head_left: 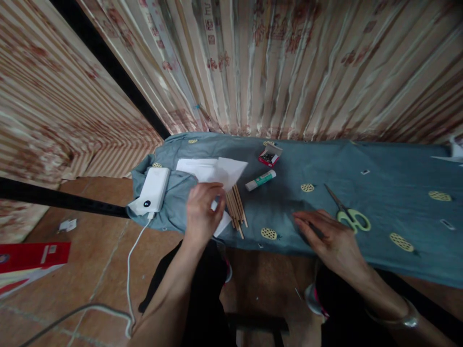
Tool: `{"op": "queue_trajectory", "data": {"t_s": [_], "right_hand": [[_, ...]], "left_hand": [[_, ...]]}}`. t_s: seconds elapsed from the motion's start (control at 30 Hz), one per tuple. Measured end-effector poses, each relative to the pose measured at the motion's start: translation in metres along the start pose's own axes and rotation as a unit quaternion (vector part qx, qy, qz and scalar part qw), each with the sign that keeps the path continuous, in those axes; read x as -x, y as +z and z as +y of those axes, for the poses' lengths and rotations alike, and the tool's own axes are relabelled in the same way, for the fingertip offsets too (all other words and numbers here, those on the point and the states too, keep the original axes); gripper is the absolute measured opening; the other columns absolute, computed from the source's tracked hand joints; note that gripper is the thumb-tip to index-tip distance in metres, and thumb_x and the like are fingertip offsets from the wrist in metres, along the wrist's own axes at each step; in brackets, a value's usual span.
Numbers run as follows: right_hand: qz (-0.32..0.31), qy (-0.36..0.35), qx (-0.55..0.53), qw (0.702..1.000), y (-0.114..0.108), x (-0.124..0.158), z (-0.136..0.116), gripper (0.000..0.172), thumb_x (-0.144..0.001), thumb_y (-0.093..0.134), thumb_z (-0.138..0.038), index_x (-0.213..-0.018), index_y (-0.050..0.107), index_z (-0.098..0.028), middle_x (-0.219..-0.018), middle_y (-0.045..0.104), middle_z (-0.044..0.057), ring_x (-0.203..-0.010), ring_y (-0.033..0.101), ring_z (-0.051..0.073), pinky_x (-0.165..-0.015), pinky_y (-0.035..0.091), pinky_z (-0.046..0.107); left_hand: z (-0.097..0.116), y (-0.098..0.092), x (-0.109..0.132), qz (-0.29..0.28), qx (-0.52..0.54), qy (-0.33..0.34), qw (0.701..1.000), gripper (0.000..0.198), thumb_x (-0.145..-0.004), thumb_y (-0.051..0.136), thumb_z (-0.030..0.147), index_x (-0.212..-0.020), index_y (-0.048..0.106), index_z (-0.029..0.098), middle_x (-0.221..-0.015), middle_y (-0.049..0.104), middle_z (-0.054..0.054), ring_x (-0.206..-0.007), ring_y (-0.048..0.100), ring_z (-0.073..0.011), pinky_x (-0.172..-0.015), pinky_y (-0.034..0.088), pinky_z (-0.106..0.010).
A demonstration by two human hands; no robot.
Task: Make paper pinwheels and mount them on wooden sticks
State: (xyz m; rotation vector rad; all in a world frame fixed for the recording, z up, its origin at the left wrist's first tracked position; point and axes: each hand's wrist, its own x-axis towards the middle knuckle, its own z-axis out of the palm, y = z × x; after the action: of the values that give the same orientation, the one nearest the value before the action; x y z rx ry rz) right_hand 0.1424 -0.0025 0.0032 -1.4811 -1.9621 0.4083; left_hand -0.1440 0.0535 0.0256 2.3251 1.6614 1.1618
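My left hand (204, 209) is curled with thumb and forefinger close together, over the near edge of some white paper sheets (202, 168); whatever lies between its fingertips is too small to make out. A bundle of thin wooden sticks (236, 207) lies just right of it, partly over paper. My right hand (327, 236) hovers at the front edge of the cloth, fingers apart and holding nothing. Green-handled scissors (352, 219) lie beside it, blades pointing up and left. Between the hands and farther back are a glue stick (260, 180) and a small open red box (270, 155) with dark contents.
A white power bank (155, 190) with a cable (129, 270) sits at the left end of the blue-green tablecloth (383, 168). Patterned curtains hang behind. Dark bars (72, 195) run at left. A red box (34, 258) lies on the tiled floor.
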Motion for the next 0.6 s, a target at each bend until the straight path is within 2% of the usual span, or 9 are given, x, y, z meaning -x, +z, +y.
{"op": "queue_trajectory", "data": {"t_s": [0.1, 0.17, 0.23, 0.3, 0.37, 0.43, 0.5, 0.6], "right_hand": [[0.067, -0.060, 0.067, 0.994, -0.005, 0.005, -0.008, 0.038, -0.093, 0.056, -0.032, -0.131, 0.058, -0.027, -0.123, 0.070, 0.009, -0.112, 0.066, 0.028, -0.099, 0.051, 0.046], [0.074, -0.103, 0.106, 0.986, -0.007, 0.010, -0.011, 0.050, -0.091, 0.060, -0.030, -0.140, 0.049, -0.028, -0.134, 0.063, 0.011, -0.119, 0.061, 0.029, -0.102, 0.048, 0.048], [0.055, -0.135, 0.124, 0.981, -0.005, 0.016, -0.009, 0.048, -0.092, 0.060, -0.026, -0.138, 0.049, -0.025, -0.133, 0.063, 0.012, -0.118, 0.062, 0.029, -0.099, 0.049, 0.046], [0.036, -0.143, 0.116, 0.982, -0.003, 0.022, -0.005, 0.035, -0.093, 0.058, -0.022, -0.127, 0.057, -0.022, -0.126, 0.067, 0.012, -0.112, 0.064, 0.027, -0.095, 0.051, 0.045], [0.022, -0.128, 0.086, 0.988, 0.000, 0.028, 0.001, 0.021, -0.094, 0.055, -0.020, -0.113, 0.064, -0.022, -0.116, 0.072, 0.010, -0.105, 0.067, 0.025, -0.092, 0.052, 0.044], [0.011, -0.099, 0.035, 0.994, 0.000, 0.032, 0.007, 0.016, -0.095, 0.054, -0.021, -0.103, 0.068, -0.022, -0.106, 0.074, 0.007, -0.098, 0.069, 0.023, -0.089, 0.054, 0.041], [-0.004, -0.055, -0.023, 0.998, 0.000, 0.034, 0.012, 0.015, -0.095, 0.055, -0.023, -0.101, 0.068, -0.022, -0.099, 0.075, 0.005, -0.093, 0.069, 0.021, -0.086, 0.055, 0.038], [-0.013, 0.032, -0.085, 0.996, 0.001, 0.034, 0.019, 0.014, -0.094, 0.058, -0.028, -0.099, 0.069, -0.023, -0.096, 0.075, 0.004, -0.091, 0.070, 0.020, -0.081, 0.057, 0.036]], "left_hand": [[0.034, 0.025, 0.011, -0.072, 0.039, 0.106, 0.991, 0.014, -0.090, 0.053, 0.016, -0.091, 0.066, 0.019, -0.102, 0.074, -0.009, -0.094, 0.065, -0.0218, -0.082, 0.051, -0.038], [0.052, 0.042, 0.021, -0.109, 0.063, 0.152, 0.980, 0.014, -0.091, 0.052, 0.013, -0.094, 0.065, 0.018, -0.101, 0.074, -0.009, -0.093, 0.065, -0.0219, -0.080, 0.050, -0.037], [0.066, 0.053, 0.029, -0.143, 0.076, 0.177, 0.971, 0.013, -0.091, 0.052, 0.014, -0.095, 0.064, 0.016, -0.097, 0.074, -0.010, -0.090, 0.064, -0.0225, -0.076, 0.050, -0.037], [0.078, 0.059, 0.035, -0.170, 0.088, 0.184, 0.964, 0.013, -0.093, 0.052, 0.017, -0.092, 0.064, 0.015, -0.088, 0.073, -0.009, -0.084, 0.064, -0.0220, -0.072, 0.048, -0.036], [0.086, 0.061, 0.038, -0.190, 0.116, 0.170, 0.960, 0.016, -0.096, 0.050, 0.020, -0.090, 0.064, 0.016, -0.083, 0.071, -0.007, -0.081, 0.064, -0.0205, -0.073, 0.048, -0.035], [0.091, 0.063, 0.038, -0.202, 0.165, 0.135, 0.956, 0.017, -0.097, 0.050, 0.024, -0.093, 0.065, 0.017, -0.084, 0.071, -0.006, -0.081, 0.065, -0.0186, -0.076, 0.049, -0.033], [0.092, 0.066, 0.037, -0.210, 0.216, 0.082, 0.950, 0.017, -0.096, 0.055, 0.029, -0.104, 0.065, 0.018, -0.086, 0.071, -0.004, -0.082, 0.066, -0.0173, -0.078, 0.051, -0.032], [0.086, 0.074, 0.035, -0.228, 0.234, 0.010, 0.945, 0.030, -0.091, 0.063, 0.032, -0.117, 0.062, 0.018, -0.091, 0.072, -0.004, -0.086, 0.067, -0.0183, -0.080, 0.053, -0.032]]}}
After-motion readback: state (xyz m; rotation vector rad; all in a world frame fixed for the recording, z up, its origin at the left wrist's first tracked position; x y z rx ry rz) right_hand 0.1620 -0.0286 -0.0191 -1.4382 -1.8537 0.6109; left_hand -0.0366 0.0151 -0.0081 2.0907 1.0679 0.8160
